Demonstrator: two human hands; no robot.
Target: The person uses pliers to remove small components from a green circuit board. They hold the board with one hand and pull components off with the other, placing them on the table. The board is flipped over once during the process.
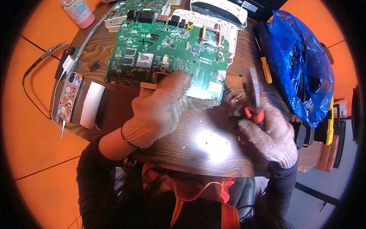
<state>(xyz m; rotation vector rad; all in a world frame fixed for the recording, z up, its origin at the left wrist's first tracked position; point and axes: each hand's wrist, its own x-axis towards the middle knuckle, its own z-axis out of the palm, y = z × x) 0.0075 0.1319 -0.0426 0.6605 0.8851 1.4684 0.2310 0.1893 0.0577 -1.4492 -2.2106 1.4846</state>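
Note:
A large green circuit board (177, 55), with connectors along its far edge and chips on its face, is tilted over the wooden table. My left hand (160, 103), in a pale knitted work glove, grips the board's near edge. To the right of the board, my right hand (270, 133), in a soiled glove of the same kind, is closed around red-handled pliers (252, 91). Their metal jaws point up and away from me, a little apart from the board. Small loose components (234, 97) lie between the board and the pliers.
A yellow-handled screwdriver (265, 70) lies beside a blue plastic bag (299, 65) on the right. White casings (228, 28) and another green board (133, 8) are at the back. On the left are a phone (70, 95) with a cable, a white roll (92, 105) and a pink bottle (80, 14).

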